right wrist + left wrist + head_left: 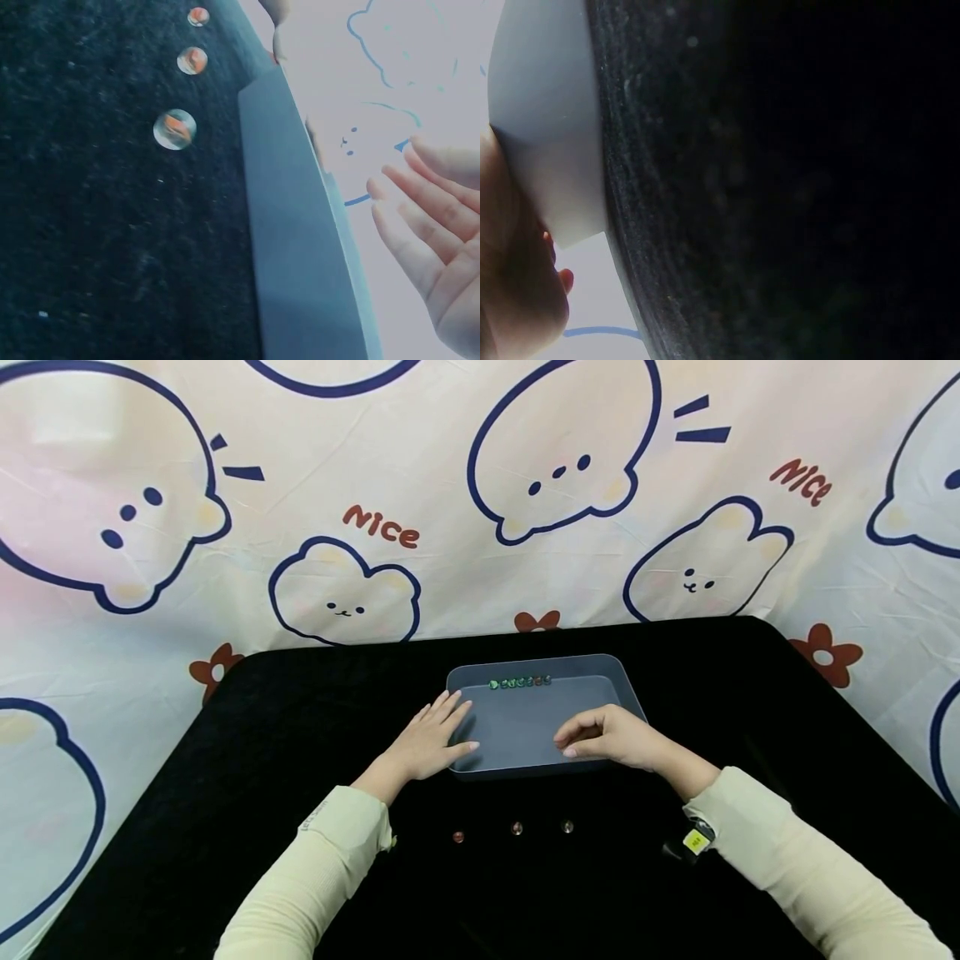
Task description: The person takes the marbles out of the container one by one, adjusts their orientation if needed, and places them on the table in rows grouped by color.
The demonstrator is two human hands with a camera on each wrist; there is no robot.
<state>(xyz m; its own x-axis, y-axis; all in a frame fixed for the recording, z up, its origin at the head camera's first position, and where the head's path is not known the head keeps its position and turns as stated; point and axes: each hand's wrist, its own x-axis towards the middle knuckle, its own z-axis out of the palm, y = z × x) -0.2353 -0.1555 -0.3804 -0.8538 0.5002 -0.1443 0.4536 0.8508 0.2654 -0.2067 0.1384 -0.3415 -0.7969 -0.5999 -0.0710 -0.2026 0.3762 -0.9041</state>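
A grey rectangular tray [517, 727] lies on a black cloth. Along its far wall runs a row of several glass marbles [521, 682], mostly green, with reddish ones at the right end. My left hand [426, 739] lies at the tray's left rim, fingers straight and spread. Over the tray's near right part is my right hand [618, 739], fingers loosely bent; in the right wrist view no object shows between its fingers [427, 217]. Three clear marbles with orange-red inside, left [459, 837], middle [517, 829] and right [567, 827], lie on the cloth in front of the tray.
The black cloth [300, 727] covers the table up to a printed curtain [450, 585] at the back and sides. A dark strap with a yellow-faced device [697, 840] sits at the right sleeve cuff. The tray's near wall [296, 225] stands upright beyond the loose marbles.
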